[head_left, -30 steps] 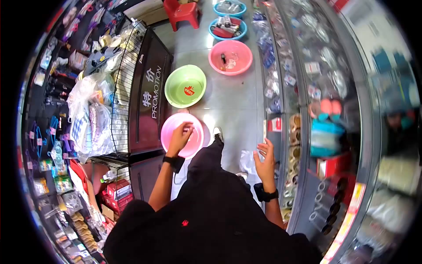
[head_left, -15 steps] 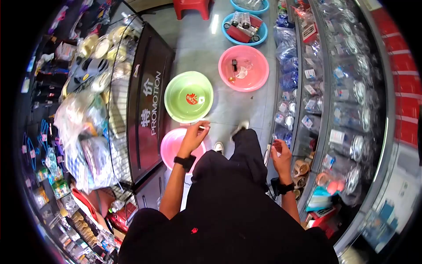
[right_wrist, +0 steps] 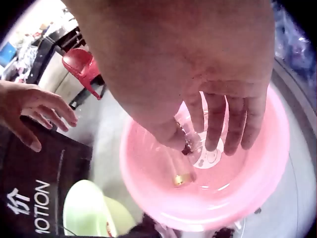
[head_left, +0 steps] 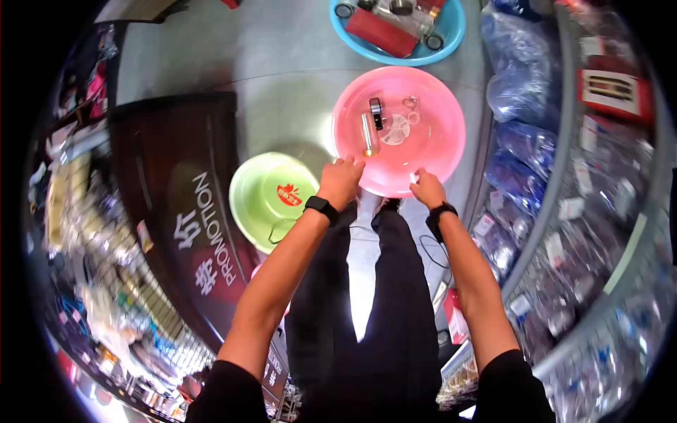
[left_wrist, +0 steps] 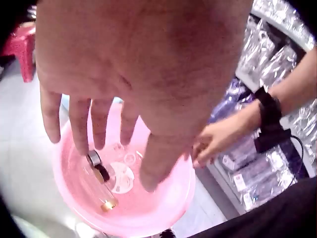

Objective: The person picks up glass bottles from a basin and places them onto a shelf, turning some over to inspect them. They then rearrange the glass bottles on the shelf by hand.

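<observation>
A pink basin [head_left: 434,151] sits on the floor ahead, with both my hands over its near rim in the head view. Inside lie a clear tube with a gold end [head_left: 367,134], a dark and silver ring-shaped piece [head_left: 376,113] and small clear rings [head_left: 414,118]; a round white label [head_left: 396,131] shows on the bottom. My left hand [head_left: 342,182] is at the near left of the rim, fingers extended and apart in the left wrist view. My right hand [head_left: 428,190] is at the near right, its fingers [right_wrist: 215,121] straight and holding nothing.
A green basin [head_left: 257,187] stands to the left beside a dark promotion stand [head_left: 176,162]. Behind the pink basin is a blue basin [head_left: 338,32] holding a red box and clear containers. Shelves of bagged goods [head_left: 522,151] line the right side.
The person has stepped forward and leaned over the pink basin, which now appears larger and nearer. Both hands have moved forward to its near rim; the green basin now lies to the left.
</observation>
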Demonstrator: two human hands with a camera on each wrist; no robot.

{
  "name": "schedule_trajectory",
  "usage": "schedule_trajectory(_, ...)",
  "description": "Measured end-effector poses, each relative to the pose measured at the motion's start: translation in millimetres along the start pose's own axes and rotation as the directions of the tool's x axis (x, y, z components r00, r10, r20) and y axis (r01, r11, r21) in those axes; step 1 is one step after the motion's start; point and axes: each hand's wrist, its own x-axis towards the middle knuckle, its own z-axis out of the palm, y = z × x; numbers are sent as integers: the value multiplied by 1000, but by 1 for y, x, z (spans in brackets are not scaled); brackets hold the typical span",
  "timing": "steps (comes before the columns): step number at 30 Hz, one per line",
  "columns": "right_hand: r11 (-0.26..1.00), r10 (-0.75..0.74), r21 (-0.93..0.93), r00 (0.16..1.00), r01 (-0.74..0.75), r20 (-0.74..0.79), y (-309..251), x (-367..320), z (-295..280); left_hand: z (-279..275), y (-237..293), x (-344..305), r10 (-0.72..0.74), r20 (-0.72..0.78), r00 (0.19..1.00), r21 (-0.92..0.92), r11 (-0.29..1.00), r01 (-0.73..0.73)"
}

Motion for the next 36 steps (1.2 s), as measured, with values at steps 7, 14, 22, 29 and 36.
schedule_trajectory(7, 901, -274, -403, 929, 158, -249, 11, 201, 61, 188, -59, 194, 207, 166, 964, 260, 934, -245)
schedule_trajectory(14, 684, -594, -658, 764, 315, -252, 81, 276, 115, 254, -73, 236, 419, 360, 834, 634, 546, -548)
schedule_trajectory(22, 617, -521, -758, 832, 212, -192, 91, 289, 131, 290, -80, 244, 472, 120, 874, 588, 676, -445)
schedule_trajectory(29, 946, -324, -96, 930, 311, -175, 117, 225, 39, 204, -61, 246, 488, 335, 805, 47, 845, -532)
schedule_trajectory(36, 932, -137, 225, 850, 285, -509, 23, 58, -83, 20, -17, 127, 309, -51, 950, -371, 877, -306)
